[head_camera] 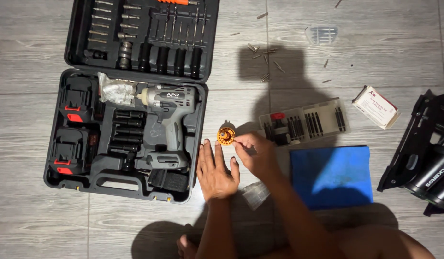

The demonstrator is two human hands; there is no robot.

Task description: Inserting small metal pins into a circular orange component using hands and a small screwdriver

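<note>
Two hands: the right hand pinches one orange round part; the left hand lies flat.

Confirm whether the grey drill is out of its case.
No: the grey drill lies seated in the open black case, untouched by either hand.

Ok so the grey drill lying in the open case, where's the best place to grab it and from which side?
Take the grey drill by its handle, the narrow waist between the motor body and the wide foot. It lies flat on its side in the black case, so come straight down from above, fingers wrapping across the handle. That part looks slim enough for a full grip and probably sits near the balance point.
</note>
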